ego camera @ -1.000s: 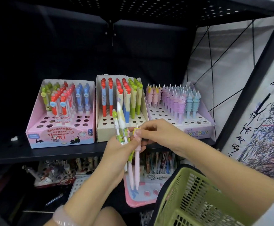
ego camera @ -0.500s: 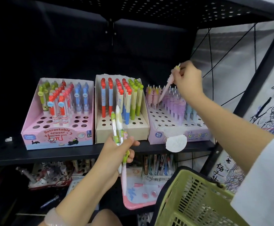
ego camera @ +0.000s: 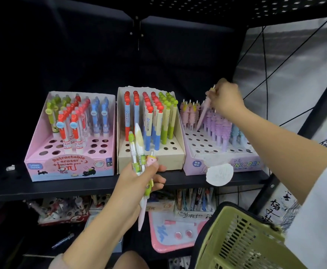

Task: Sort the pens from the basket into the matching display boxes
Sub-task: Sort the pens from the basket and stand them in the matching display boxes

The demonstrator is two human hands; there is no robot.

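Note:
My right hand pinches the top of a pink unicorn pen, its tip down in the back left part of the purple unicorn display box. My left hand grips a bundle of pens in front of the beige middle box; the bundle holds a green-capped pen, a white pen and a pink one. The pink eraser-pen box stands at the left of the shelf. The green basket hangs at the lower right.
The black shelf edge runs under the three boxes. A round white tag hangs off the unicorn box front. A lower shelf holds more stationery and a pink board. A wire grid and scribbled paper close off the right side.
My right hand took the pink pen from the bundle, carried it up and right to the unicorn box, and now lowers its tip among the pens there. My left hand stays put.

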